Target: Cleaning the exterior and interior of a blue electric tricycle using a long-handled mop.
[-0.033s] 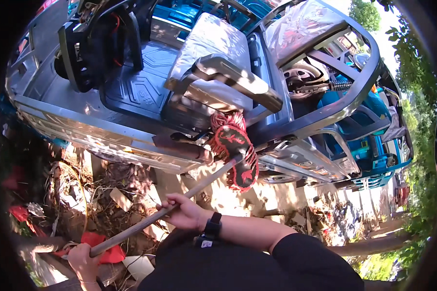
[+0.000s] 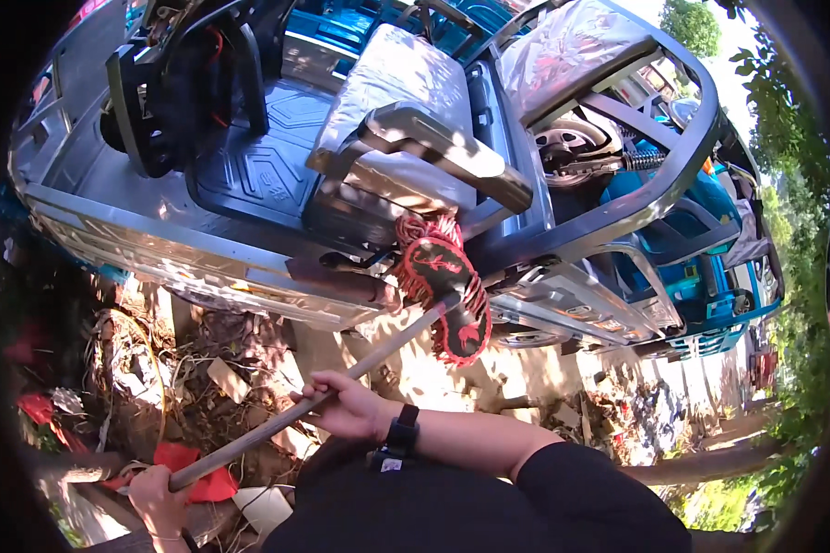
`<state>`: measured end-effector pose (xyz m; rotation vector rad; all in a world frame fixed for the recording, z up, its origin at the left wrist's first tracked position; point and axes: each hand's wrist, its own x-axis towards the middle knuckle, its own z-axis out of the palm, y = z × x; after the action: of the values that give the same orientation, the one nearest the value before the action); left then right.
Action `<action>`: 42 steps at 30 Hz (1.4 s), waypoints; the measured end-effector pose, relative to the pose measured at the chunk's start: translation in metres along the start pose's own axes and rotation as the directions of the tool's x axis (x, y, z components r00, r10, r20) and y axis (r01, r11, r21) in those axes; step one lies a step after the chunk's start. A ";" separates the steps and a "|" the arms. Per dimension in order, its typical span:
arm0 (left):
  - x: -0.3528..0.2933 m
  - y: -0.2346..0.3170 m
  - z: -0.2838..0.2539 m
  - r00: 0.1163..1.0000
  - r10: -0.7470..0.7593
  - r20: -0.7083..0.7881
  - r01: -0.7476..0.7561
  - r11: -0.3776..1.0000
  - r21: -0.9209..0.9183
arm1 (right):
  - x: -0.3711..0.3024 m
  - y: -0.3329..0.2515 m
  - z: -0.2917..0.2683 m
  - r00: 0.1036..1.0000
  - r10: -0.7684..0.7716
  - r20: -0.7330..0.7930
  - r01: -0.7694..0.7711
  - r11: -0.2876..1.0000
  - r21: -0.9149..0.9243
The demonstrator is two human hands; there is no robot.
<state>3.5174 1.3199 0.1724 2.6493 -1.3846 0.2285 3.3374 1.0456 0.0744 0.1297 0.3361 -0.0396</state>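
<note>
A mop point(image 2: 397, 341) with a grey wooden handle slants from my lower left up to the middle of the view. Its oval head, black on top with red fringe, rests against the side of a grey cargo tricycle point(image 2: 203, 249), just below the padded seat point(image 2: 406, 78). My left hand point(image 2: 159, 505) is closed round the handle's near end. Higher up the same handle, my right hand point(image 2: 349, 405) grips it with fingers curled. A dark band with a small device sits on my right wrist.
A grey armrest point(image 2: 447, 152) juts out above the mop head. Rightward are a curved metal rail point(image 2: 636, 207) and blue vehicle parts point(image 2: 696, 290). Scrap and dry debris point(image 2: 226, 369) litter the ground, with a red cloth-like piece point(image 2: 214, 481) by my left hand. A log point(image 2: 710, 464) lies at lower right.
</note>
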 end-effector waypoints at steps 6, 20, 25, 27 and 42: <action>-0.014 -0.004 0.032 0.986 -0.116 0.120 0.137 0.973 -0.186 | -0.022 -0.003 0.015 1.000 0.016 -0.002 -0.016 0.962 -0.272; 0.010 0.049 0.083 0.532 0.271 0.802 0.605 0.541 -0.584 | -0.094 -0.032 0.043 0.835 -0.532 0.140 0.468 0.553 -0.689; 0.038 0.097 0.078 0.562 0.433 0.705 0.523 0.474 -0.708 | -0.119 -0.046 0.064 0.743 -0.634 0.214 0.626 0.545 -0.557; 0.049 0.112 0.074 0.505 0.425 0.751 0.595 0.458 -0.660 | -0.126 -0.058 0.071 0.662 -0.702 0.264 0.718 0.491 -0.494; 0.055 0.192 0.067 0.617 0.447 0.648 0.389 0.542 -0.745 | -0.151 -0.103 0.102 0.524 -0.834 0.170 0.825 0.449 -0.342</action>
<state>3.3953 1.1544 0.1284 1.7800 -1.1709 -1.4694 3.2222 0.9327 0.2077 -0.4601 0.3999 -0.9795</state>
